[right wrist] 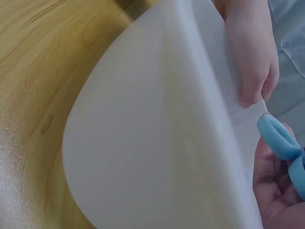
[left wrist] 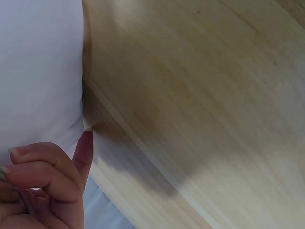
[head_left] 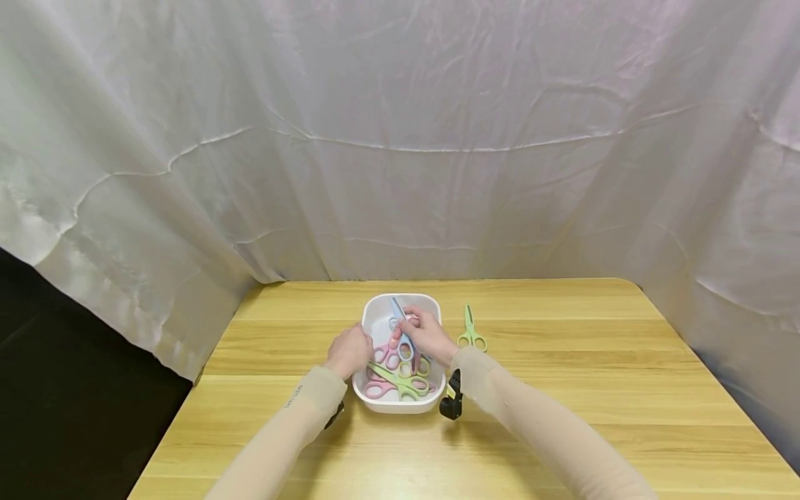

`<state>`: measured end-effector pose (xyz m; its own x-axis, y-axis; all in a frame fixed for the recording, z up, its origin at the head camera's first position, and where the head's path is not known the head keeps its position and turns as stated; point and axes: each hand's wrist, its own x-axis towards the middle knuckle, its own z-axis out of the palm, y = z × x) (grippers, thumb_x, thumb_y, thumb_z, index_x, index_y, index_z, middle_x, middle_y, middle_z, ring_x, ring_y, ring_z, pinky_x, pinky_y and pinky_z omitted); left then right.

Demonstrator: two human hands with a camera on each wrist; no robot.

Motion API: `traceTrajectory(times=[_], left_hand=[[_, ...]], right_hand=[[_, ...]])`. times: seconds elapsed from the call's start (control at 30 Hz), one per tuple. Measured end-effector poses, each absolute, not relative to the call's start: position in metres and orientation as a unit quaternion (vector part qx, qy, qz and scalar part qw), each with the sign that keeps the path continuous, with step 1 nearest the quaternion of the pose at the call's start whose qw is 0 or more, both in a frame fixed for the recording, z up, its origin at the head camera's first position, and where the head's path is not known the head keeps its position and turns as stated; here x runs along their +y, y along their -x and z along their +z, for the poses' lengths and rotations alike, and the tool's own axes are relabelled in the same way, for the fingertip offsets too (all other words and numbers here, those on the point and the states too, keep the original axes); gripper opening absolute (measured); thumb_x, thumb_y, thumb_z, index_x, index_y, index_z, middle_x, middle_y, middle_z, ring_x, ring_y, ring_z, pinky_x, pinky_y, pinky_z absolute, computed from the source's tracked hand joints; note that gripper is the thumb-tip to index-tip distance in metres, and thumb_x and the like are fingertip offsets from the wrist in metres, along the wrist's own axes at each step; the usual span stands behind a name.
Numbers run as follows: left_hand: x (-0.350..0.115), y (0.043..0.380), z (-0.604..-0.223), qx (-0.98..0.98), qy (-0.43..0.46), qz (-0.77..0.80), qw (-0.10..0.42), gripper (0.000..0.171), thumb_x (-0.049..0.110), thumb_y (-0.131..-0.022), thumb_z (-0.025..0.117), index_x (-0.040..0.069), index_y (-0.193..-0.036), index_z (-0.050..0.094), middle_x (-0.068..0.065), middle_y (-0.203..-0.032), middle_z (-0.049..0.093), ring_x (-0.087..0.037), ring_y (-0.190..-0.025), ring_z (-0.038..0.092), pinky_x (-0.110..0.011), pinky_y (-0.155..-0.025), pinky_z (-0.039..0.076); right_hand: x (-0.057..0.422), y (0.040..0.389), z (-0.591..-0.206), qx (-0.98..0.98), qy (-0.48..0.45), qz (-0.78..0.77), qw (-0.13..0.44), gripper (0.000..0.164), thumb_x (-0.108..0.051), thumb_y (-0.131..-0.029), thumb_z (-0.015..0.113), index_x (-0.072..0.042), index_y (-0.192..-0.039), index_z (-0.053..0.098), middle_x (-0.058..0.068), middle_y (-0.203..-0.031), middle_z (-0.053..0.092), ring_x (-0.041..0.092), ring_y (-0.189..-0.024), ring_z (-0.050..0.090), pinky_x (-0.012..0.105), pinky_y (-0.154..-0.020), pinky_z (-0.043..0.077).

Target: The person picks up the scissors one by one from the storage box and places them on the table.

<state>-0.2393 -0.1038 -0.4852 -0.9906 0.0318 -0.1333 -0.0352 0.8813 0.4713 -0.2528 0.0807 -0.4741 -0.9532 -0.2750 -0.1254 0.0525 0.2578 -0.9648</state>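
Observation:
A white plastic basin [head_left: 400, 407] stands on the table with several pink, green and yellow scissors [head_left: 396, 380] lying in it. My left hand [head_left: 350, 351] grips its left rim, thumb over the inside and fingers against the outer wall [left wrist: 38, 71]. Over the basin my right hand [head_left: 430, 336] holds a pair of blue scissors [head_left: 405, 340], blades toward the far side. In the right wrist view, the blue handle loops [right wrist: 279, 138] show beside the fingers, partly cut off by the frame edge.
A pair of green scissors [head_left: 469, 328] lies on the wooden table [head_left: 562, 361], right of the basin. Pale curtains [head_left: 437, 201] hang behind the table and along both sides.

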Motion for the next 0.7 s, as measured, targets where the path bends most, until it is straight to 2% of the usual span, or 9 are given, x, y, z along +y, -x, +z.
traceTrajectory(times=[0.07,0.27,0.33,0.47,0.53,0.6,0.7], left_hand=[[-0.1038,0.2392,-0.4855,0.967,0.000,0.243,0.070,0.041,0.019,-0.100,0.047,-0.009,-0.128,0.055,-0.021,-0.105,0.068,-0.028,-0.082,0.064,-0.036,-0.065,0.056],[-0.1034,0.2380,-0.4847,0.967,0.004,0.244,0.075,0.041,0.020,-0.101,0.047,-0.009,-0.129,0.055,-0.021,-0.106,0.068,-0.028,-0.083,0.064,-0.035,-0.065,0.058],[-0.1033,0.2384,-0.4847,0.967,0.005,0.244,0.075,0.040,0.020,-0.101,0.047,-0.008,-0.128,0.055,-0.021,-0.106,0.068,-0.028,-0.083,0.064,-0.036,-0.066,0.058],[-0.1033,0.2392,-0.4846,0.968,0.004,0.241,0.072,0.039,0.019,-0.100,0.048,-0.008,-0.126,0.056,-0.021,-0.104,0.068,-0.029,-0.084,0.065,-0.038,-0.067,0.058],[-0.1033,0.2392,-0.4839,0.968,0.004,0.242,0.071,0.039,0.019,-0.100,0.048,-0.008,-0.126,0.056,-0.021,-0.104,0.068,-0.029,-0.084,0.065,-0.038,-0.068,0.058],[-0.1031,0.2384,-0.4830,0.968,0.005,0.242,0.072,0.039,0.019,-0.100,0.048,-0.008,-0.127,0.056,-0.022,-0.106,0.068,-0.029,-0.085,0.065,-0.039,-0.069,0.058],[-0.1026,0.2369,-0.4820,0.968,0.008,0.241,0.075,0.041,0.019,-0.101,0.047,-0.008,-0.130,0.054,-0.022,-0.108,0.068,-0.030,-0.085,0.065,-0.038,-0.069,0.058]], right_hand=[[0.0805,0.2518,-0.4736,0.784,0.070,-0.603,0.131,0.037,-0.015,-0.105,0.048,-0.003,-0.140,0.048,0.016,-0.098,0.073,0.012,-0.070,0.065,0.034,-0.065,0.060],[0.0804,0.2492,-0.4713,0.781,0.071,-0.609,0.122,0.037,-0.016,-0.105,0.048,-0.005,-0.141,0.048,0.013,-0.097,0.073,0.014,-0.075,0.066,0.048,-0.082,0.059],[0.0811,0.2489,-0.4707,0.779,0.071,-0.612,0.120,0.037,-0.016,-0.106,0.048,-0.005,-0.141,0.048,0.014,-0.097,0.073,0.019,-0.078,0.068,0.049,-0.080,0.060],[0.0838,0.2492,-0.4708,0.779,0.071,-0.613,0.112,0.036,-0.018,-0.106,0.047,-0.006,-0.140,0.049,0.017,-0.103,0.073,0.022,-0.082,0.069,0.037,-0.070,0.060],[0.0853,0.2494,-0.4711,0.778,0.067,-0.615,0.110,0.036,-0.019,-0.106,0.048,-0.006,-0.140,0.050,0.019,-0.108,0.073,0.020,-0.083,0.069,0.032,-0.070,0.058],[0.0869,0.2494,-0.4711,0.776,0.062,-0.618,0.109,0.037,-0.020,-0.106,0.048,-0.007,-0.140,0.050,0.021,-0.113,0.073,0.017,-0.086,0.069,0.029,-0.077,0.057],[0.0892,0.2483,-0.4704,0.776,0.056,-0.618,0.110,0.037,-0.021,-0.106,0.048,-0.007,-0.141,0.050,0.020,-0.114,0.072,0.019,-0.089,0.070,0.035,-0.084,0.058]])
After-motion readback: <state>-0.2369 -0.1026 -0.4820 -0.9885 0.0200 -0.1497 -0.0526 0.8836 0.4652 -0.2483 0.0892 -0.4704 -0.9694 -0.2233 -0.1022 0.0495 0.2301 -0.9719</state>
